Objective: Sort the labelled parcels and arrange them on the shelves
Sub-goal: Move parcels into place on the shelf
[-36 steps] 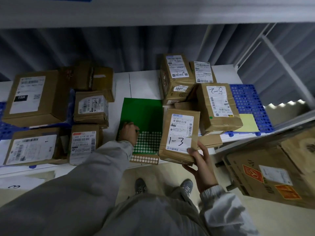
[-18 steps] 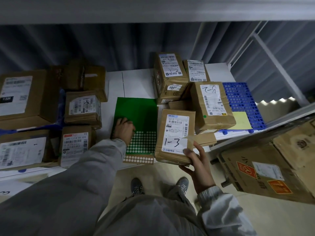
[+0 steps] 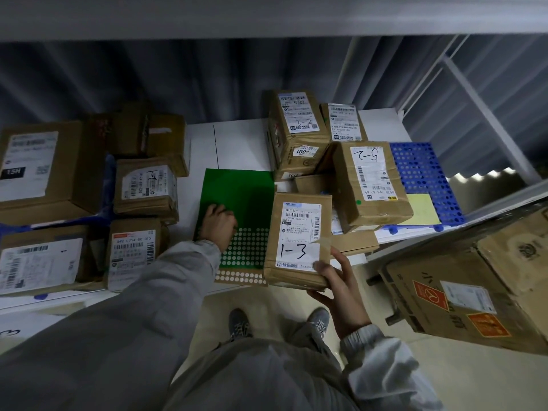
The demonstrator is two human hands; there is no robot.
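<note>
My right hand (image 3: 338, 287) holds the 1-3 parcel (image 3: 298, 240) at its near right corner, thumb on the label and fingers (image 3: 318, 295) curled under the bottom edge; the parcel sits tilted at the front edge of the white shelf (image 3: 240, 143), its far end against the pile of parcels behind it. My left hand (image 3: 219, 223) rests on the green sticker sheet (image 3: 237, 191) just left of that parcel, fingers bent down onto the sheet, and I cannot tell whether they pinch anything. Behind the 1-3 parcel stand the 3-2 parcel (image 3: 296, 132) and, to its right, the 2-5 parcel (image 3: 370, 182), which lies partly on a blue perforated mat (image 3: 427, 179) with a yellow note (image 3: 421, 209) beside it. On the left of the shelf, well apart from the sheet, are more labelled boxes, the largest marked 15H (image 3: 38, 170). A big carton (image 3: 474, 289) stands on the floor to the right, near my shoes (image 3: 240, 321).
</note>
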